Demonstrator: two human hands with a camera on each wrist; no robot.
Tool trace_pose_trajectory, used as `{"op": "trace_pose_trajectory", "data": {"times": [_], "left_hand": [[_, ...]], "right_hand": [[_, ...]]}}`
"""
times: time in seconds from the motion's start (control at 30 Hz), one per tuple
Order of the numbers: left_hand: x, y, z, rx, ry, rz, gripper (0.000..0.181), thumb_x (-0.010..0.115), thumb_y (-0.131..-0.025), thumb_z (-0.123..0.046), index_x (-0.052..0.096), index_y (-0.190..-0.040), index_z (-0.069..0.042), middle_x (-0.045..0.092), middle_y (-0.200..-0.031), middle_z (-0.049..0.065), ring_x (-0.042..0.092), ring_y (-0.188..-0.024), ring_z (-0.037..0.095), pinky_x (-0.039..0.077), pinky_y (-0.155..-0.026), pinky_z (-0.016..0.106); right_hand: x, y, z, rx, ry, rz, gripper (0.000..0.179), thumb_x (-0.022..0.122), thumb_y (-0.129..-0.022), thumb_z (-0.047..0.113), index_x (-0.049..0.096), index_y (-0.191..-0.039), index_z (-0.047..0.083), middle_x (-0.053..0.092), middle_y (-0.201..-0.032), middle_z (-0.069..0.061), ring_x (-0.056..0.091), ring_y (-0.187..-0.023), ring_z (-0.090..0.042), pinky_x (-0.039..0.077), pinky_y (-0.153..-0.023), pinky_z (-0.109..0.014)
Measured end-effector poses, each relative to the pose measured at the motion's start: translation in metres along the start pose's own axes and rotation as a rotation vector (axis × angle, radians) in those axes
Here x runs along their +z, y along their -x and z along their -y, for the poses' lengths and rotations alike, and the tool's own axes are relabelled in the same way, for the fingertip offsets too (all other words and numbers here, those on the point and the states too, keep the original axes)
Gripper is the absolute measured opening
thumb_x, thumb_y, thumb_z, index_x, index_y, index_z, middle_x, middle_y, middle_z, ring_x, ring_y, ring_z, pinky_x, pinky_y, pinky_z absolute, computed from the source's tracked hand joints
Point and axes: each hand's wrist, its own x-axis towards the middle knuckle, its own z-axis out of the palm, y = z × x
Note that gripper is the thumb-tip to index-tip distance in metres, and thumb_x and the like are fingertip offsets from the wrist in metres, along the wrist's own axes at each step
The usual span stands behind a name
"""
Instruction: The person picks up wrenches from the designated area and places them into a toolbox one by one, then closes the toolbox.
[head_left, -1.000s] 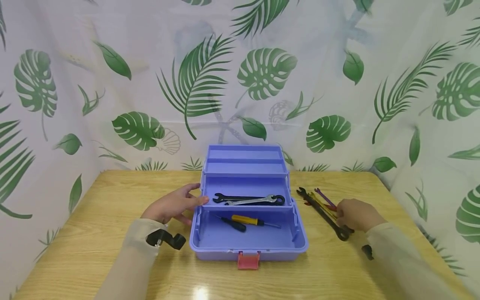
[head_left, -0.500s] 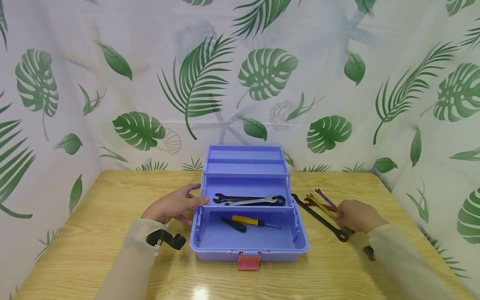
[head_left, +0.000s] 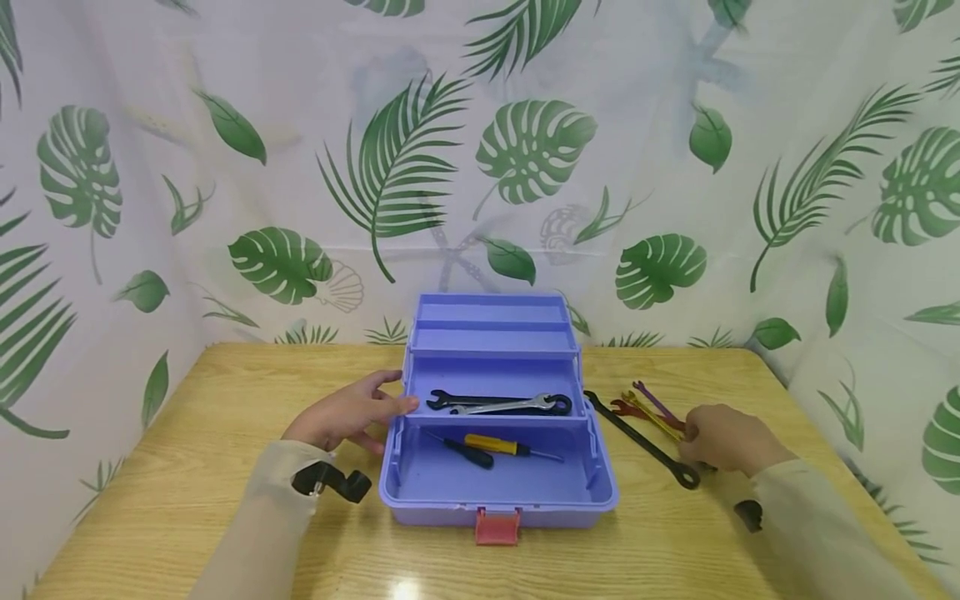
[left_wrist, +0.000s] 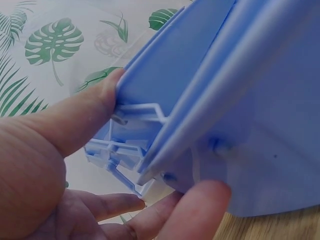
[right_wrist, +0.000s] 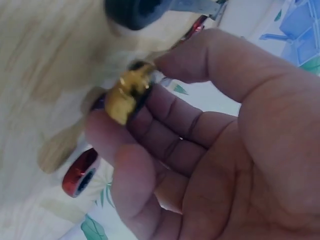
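My left hand (head_left: 345, 414) holds the left side of an opened lilac toolbox (head_left: 495, 515). In the left wrist view its thumb lies on a tray edge and its fingers reach along the outer wall. To the right of the box, my right hand (head_left: 727, 437) pinches the ring end of a gold wrench (right_wrist: 127, 95) between thumb and fingers. Purple (head_left: 660, 404) and red (head_left: 626, 408) wrenches lie alongside, partly hidden by the hand. A long black wrench (head_left: 637, 437) slants between the hand and the box.
The toolbox's lower tray holds a black wrench (head_left: 472, 399) and a silver wrench (head_left: 506, 406). In its base lie a black-handled screwdriver (head_left: 471, 454) and a yellow-handled one (head_left: 491, 442). A leaf-print cloth (head_left: 480, 167) hangs behind the wooden table (head_left: 247, 383).
The black wrench's far end has swung left toward the toolbox, apart from the coloured wrenches. My right hand has shifted slightly right. My left hand has stayed on the box.
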Motion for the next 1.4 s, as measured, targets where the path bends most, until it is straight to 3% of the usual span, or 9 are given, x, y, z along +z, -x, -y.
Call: {"op": "trace_pose_trajectory", "data": {"times": [0.17, 0.43, 0.7, 1.0, 1.4], "left_hand": [[-0.001, 0.000, 0.003, -0.007, -0.009, -0.011, 0.086, 0.071, -0.082, -0.048, 0.024, -0.149, -0.021, 0.048, -0.131, 0.017, 0.057, -0.108, 0.029, 0.058, -0.066, 0.044], [-0.002, -0.002, 0.005, 0.002, -0.010, -0.010, 0.085, 0.070, -0.082, -0.048, 0.024, -0.148, -0.021, 0.048, -0.132, 0.017, 0.057, -0.109, 0.030, 0.058, -0.066, 0.045], [-0.002, -0.004, 0.005, 0.005, -0.015, -0.005, 0.083, 0.070, -0.082, -0.047, 0.026, -0.148, -0.023, 0.050, -0.131, 0.015, 0.056, -0.111, 0.030, 0.058, -0.066, 0.045], [-0.001, -0.003, 0.003, -0.003, -0.007, -0.002, 0.084, 0.071, -0.082, -0.047, 0.026, -0.148, -0.023, 0.051, -0.130, 0.015, 0.057, -0.111, 0.029, 0.058, -0.067, 0.045], [-0.002, -0.003, 0.003, -0.011, -0.014, -0.010, 0.086, 0.071, -0.081, -0.049, 0.025, -0.148, -0.022, 0.051, -0.130, 0.015, 0.058, -0.109, 0.029, 0.058, -0.067, 0.045]], "right_hand": [[-0.002, 0.000, 0.005, -0.018, 0.008, -0.059, 0.016, 0.063, -0.082, 0.026, 0.058, -0.076, 0.013, 0.055, -0.065, 0.001, 0.049, -0.055, -0.015, 0.036, -0.046, -0.031], [-0.003, -0.005, 0.012, -0.126, 0.039, -0.263, 0.009, 0.057, -0.089, 0.017, 0.059, -0.082, 0.011, 0.055, -0.068, 0.002, 0.045, -0.057, -0.014, 0.035, -0.050, -0.029], [-0.004, -0.005, 0.022, -0.084, -0.007, -0.345, 0.016, 0.064, -0.089, 0.016, 0.066, -0.096, 0.002, 0.067, -0.087, -0.012, 0.061, -0.073, -0.025, 0.049, -0.062, -0.043], [-0.009, -0.003, 0.032, 0.084, -0.072, -0.384, 0.021, 0.057, -0.091, 0.020, 0.070, -0.096, 0.005, 0.068, -0.086, -0.012, 0.055, -0.061, -0.017, 0.043, -0.049, -0.034], [-0.003, -0.012, 0.042, 0.056, -0.108, -0.648, 0.021, 0.055, -0.095, 0.020, 0.068, -0.101, 0.005, 0.069, -0.090, -0.016, 0.062, -0.070, -0.030, 0.047, -0.052, -0.046]]}}
